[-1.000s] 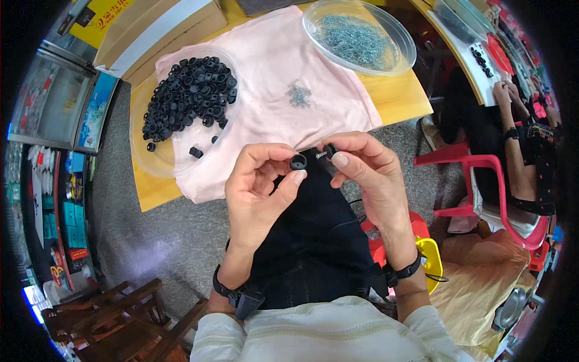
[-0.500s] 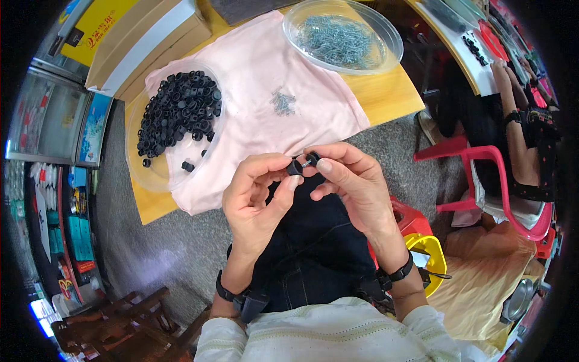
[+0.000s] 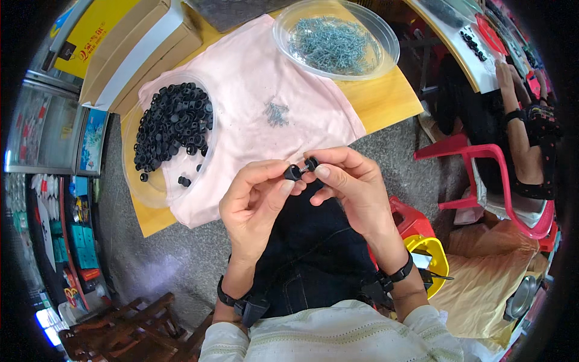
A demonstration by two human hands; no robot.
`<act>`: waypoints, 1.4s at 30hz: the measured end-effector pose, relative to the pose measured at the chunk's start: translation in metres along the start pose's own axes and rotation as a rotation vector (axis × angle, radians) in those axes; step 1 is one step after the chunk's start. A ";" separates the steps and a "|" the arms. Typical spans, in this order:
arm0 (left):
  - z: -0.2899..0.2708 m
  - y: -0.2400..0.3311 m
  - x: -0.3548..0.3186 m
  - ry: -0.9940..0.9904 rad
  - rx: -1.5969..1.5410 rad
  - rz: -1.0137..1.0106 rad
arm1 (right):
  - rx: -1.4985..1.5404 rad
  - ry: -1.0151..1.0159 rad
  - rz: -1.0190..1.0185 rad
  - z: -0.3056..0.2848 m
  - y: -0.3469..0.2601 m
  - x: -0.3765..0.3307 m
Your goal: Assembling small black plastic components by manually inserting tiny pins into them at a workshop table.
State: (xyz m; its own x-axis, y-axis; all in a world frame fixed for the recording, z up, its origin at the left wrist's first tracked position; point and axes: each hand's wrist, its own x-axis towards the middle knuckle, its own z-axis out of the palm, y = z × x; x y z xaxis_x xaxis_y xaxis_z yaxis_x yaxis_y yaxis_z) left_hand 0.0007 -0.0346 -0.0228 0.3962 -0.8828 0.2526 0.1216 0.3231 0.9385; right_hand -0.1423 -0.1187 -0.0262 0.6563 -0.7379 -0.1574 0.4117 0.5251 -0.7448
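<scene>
Nearest, over the lap: left hand (image 3: 256, 202) and right hand (image 3: 353, 190), fingertips drawn together, each pinching one small black plastic part. Left-held black piece (image 3: 292, 173) and right-held black piece (image 3: 312, 163) touch between the thumbs, their shared axis running roughly left to right, slightly tilted up to the right; both hands are equally close to the joint. Just beyond, on the tabletop (image 3: 386, 99): pink cloth (image 3: 241, 96) bearing a small cluster of screws (image 3: 276, 113). Left: clear dish of black parts (image 3: 172, 127). Farthest: clear bowl of screws (image 3: 336, 39); cardboard boxes (image 3: 129, 45) at far left.
</scene>
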 end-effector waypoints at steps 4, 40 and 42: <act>-0.003 -0.003 0.000 0.046 -0.142 -0.124 | -0.297 0.050 -0.169 0.016 -0.010 -0.006; 0.002 -0.002 0.003 0.009 0.022 -0.094 | -0.946 0.056 -0.557 0.019 -0.003 -0.009; 0.002 -0.001 0.004 0.006 0.019 -0.102 | -0.864 0.106 -0.498 0.018 -0.002 -0.008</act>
State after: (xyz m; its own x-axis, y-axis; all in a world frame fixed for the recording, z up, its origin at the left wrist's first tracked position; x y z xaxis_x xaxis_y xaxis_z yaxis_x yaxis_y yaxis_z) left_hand -0.0001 -0.0391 -0.0227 0.3883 -0.9085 0.1544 0.1439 0.2252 0.9636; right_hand -0.1370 -0.1060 -0.0114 0.4571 -0.8458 0.2752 -0.0037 -0.3113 -0.9503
